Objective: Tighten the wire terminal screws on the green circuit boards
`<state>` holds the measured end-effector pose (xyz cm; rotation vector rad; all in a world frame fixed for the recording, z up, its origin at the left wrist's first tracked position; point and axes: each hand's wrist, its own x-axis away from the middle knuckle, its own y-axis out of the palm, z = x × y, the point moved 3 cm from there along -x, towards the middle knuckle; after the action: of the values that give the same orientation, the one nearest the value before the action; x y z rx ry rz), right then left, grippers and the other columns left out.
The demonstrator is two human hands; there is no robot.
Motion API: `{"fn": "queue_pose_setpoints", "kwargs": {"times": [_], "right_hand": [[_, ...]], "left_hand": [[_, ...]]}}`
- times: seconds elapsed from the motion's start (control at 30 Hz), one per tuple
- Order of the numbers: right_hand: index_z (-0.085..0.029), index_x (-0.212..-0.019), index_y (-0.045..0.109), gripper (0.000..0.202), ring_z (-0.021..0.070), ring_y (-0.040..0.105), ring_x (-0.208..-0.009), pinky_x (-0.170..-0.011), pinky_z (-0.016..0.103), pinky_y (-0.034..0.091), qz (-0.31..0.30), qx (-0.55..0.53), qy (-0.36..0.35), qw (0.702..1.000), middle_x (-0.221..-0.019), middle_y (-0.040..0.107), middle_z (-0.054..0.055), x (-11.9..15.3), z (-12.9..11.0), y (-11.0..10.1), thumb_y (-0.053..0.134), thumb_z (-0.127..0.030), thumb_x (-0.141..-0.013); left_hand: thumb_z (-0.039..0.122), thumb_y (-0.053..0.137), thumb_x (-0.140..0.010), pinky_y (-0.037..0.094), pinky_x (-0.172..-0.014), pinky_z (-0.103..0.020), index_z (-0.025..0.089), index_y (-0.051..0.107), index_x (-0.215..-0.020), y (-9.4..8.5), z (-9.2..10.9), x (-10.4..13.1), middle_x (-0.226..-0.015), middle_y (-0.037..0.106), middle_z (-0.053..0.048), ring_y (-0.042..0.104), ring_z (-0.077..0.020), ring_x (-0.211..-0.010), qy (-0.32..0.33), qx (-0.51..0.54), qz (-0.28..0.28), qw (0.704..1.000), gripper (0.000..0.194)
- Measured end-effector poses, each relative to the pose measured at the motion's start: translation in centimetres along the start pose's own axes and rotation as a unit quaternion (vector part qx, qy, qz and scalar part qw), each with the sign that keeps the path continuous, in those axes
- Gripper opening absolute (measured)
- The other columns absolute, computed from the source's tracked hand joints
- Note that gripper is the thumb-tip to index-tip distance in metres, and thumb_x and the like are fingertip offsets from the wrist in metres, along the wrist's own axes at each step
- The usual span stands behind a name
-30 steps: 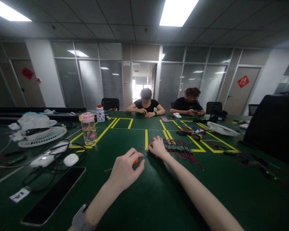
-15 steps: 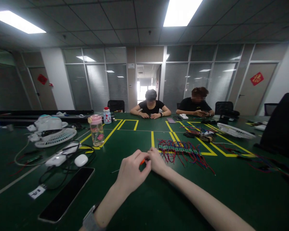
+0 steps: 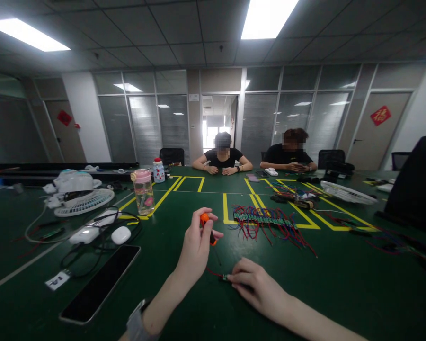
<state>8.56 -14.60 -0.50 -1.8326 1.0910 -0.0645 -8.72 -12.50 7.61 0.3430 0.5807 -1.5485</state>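
My left hand (image 3: pixel 197 241) is closed around an orange-and-black screwdriver (image 3: pixel 205 219), held above the table with its thin shaft pointing down. Close by on the right, the fingers of my right hand (image 3: pixel 257 286) pinch the edge of a small green circuit board (image 3: pixel 225 278) low at the tabletop. A red wire runs from the board to the left. The screwdriver's tip is a little above the board; whether they touch I cannot tell. Beyond my hands lies a row of green circuit boards (image 3: pixel 266 219) with many red and blue wires.
On the green table (image 3: pixel 184 317) to my left are a phone (image 3: pixel 101 284), a white earbud case (image 3: pixel 121 235), a power strip (image 3: pixel 95 226), a pink-lidded bottle (image 3: pixel 144 194) and a white fan (image 3: pixel 81 201). Two people (image 3: pixel 223 158) sit across. A black monitor (image 3: pixel 417 184) stands right.
My hands have moved apart. The right hand has come nearer to me and now pinches a small board at the table; the left has turned the screwdriver upright, tip down.
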Motion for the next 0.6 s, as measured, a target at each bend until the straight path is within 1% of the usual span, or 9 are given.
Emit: {"fn": "queue_pose_setpoints", "kwargs": {"times": [0.1, 0.23, 0.3, 0.47, 0.6], "right_hand": [[-0.021, -0.092, 0.076, 0.02, 0.0186, 0.062, -0.082, -0.073, 0.027, 0.05, 0.025, -0.03, 0.02, 0.999, -0.093, 0.066, 0.007, -0.1, 1.2, 0.4, 0.057, -0.016, -0.085], [-0.019, -0.08, 0.077, 0.013, 0.0171, 0.063, -0.074, -0.067, 0.025, 0.049, 0.053, -0.08, 0.042, 0.994, -0.084, 0.068, 0.005, -0.5, 2.6, 1.0, 0.065, -0.014, -0.076], [-0.019, -0.078, 0.077, 0.013, 0.0169, 0.063, -0.073, -0.066, 0.025, 0.049, 0.055, -0.099, 0.058, 0.992, -0.082, 0.069, 0.005, -0.7, 2.8, 1.0, 0.066, -0.012, -0.073], [-0.017, -0.075, 0.077, 0.011, 0.017, 0.063, -0.07, -0.064, 0.025, 0.048, 0.053, -0.128, 0.088, 0.986, -0.08, 0.07, 0.005, -1.0, 2.5, 0.7, 0.068, -0.012, -0.07], [-0.016, -0.073, 0.076, 0.01, 0.0168, 0.062, -0.07, -0.064, 0.025, 0.048, 0.054, -0.14, 0.077, 0.986, -0.079, 0.069, 0.005, -1.0, 2.2, 0.6, 0.067, -0.012, -0.071]], "left_hand": [[0.044, 0.04, -0.096, 0.057, -0.061, -0.028, 0.022, 0.042, -0.112, 0.2, -0.4, 0.1, -0.099, 0.062, -0.003, 0.071, -0.0143, -0.064, -0.02, 0.033, 0.014, 0.999, 0.027], [0.041, 0.043, -0.096, 0.056, -0.06, -0.026, 0.022, 0.041, -0.11, 0.1, -1.0, 0.3, -0.086, 0.061, 0.001, 0.071, -0.0141, -0.063, -0.015, 0.019, 0.024, 0.999, 0.024], [0.038, 0.042, -0.097, 0.055, -0.062, -0.026, 0.022, 0.042, -0.111, 0.3, -1.1, 0.5, -0.084, 0.06, 0.002, 0.071, -0.0141, -0.065, -0.008, 0.006, 0.01, 1.0, 0.022], [0.033, 0.041, -0.097, 0.054, -0.064, -0.025, 0.022, 0.044, -0.111, 1.3, -0.7, 1.2, -0.089, 0.057, 0.001, 0.071, -0.013, -0.069, 0.017, -0.012, -0.053, 0.998, 0.018], [0.032, 0.04, -0.098, 0.053, -0.066, -0.025, 0.022, 0.045, -0.11, 2.0, -0.5, 1.6, -0.088, 0.057, 0.001, 0.07, -0.013, -0.072, 0.03, -0.035, -0.08, 0.996, 0.017]]}}
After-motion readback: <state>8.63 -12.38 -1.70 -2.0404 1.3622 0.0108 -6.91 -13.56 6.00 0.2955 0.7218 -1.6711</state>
